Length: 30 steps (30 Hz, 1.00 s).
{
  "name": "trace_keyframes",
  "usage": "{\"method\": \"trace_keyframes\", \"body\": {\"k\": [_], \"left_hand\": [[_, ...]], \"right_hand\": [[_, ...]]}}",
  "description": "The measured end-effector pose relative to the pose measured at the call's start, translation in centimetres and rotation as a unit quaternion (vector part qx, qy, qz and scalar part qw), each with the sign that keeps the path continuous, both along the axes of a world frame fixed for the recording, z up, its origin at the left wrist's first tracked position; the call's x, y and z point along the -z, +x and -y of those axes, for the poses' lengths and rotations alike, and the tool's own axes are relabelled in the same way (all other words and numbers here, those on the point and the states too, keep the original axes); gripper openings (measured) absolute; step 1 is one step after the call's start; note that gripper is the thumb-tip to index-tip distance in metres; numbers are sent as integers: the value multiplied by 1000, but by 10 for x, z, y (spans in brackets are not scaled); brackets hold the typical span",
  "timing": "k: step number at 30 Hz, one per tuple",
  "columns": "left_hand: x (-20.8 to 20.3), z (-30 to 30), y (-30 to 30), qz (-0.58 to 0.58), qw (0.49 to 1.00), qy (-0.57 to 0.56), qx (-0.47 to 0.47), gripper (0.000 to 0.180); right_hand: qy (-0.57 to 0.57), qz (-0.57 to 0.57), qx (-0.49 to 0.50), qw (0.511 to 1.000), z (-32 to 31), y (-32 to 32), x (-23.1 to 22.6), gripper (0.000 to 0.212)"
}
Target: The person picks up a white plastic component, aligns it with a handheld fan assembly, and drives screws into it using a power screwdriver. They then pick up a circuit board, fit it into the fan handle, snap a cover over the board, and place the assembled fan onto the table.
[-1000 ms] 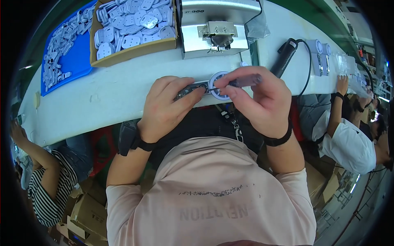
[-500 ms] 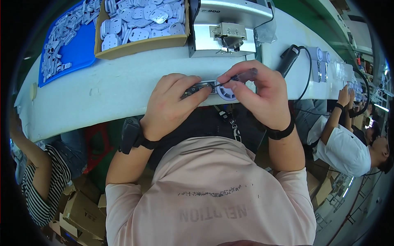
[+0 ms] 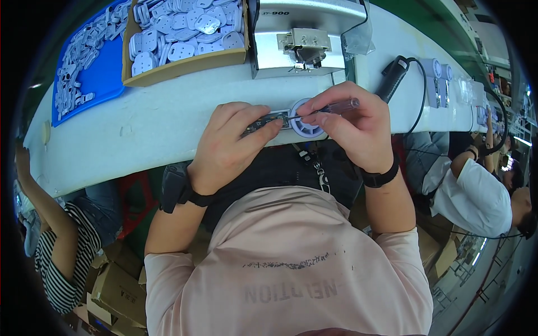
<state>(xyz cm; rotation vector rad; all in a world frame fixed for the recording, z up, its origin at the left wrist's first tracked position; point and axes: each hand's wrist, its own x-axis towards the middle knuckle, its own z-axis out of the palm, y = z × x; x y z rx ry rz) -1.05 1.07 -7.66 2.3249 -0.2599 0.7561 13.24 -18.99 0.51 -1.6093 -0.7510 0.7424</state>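
Both hands meet: left hand [image 3: 227,148] grips circuit strip [image 3: 264,121], right hand [image 3: 358,130] screwdriver [image 3: 335,106]

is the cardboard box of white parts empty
No, the box at the bench's far edge is heaped with white parts.

blue tray [image 3: 103,75], white bench [image 3: 162,120], striped sleeve [image 3: 59,274]

Looking like a factory assembly line: long white workbench [image 3: 140,131] stretching past seated workers on both sides, brown cardboard box [image 3: 185,61] brimming with pale plastic parts, boxy grey metal machine [image 3: 302,39] standing behind.
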Motion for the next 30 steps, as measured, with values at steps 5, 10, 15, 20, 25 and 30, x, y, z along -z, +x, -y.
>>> {"method": "trace_keyframes", "body": {"k": [5,10,15,20,25,30], "left_hand": [[-2,0,0,-8,1000,-5,1,21],[-2,0,0,-7,1000,-10,3,20],[-2,0,1,-10,1000,-12,5,20],[-2,1,1,-5,1000,-18,2,19],[-2,0,1,-5,1000,-14,2,18],[-1,-1,-1,-12,1000,1,3,23]], "right_hand": [[3,-3,0,1000,0,0,2,22],[13,-14,9,1000,1,1,5,22],[8,-19,17,1000,-1,-1,2,22],[12,-34,17,999,-1,0,2,21],[24,-56,31,998,-1,-1,5,21],[-11,47,-15,999,-3,-1,-8,21]]}}
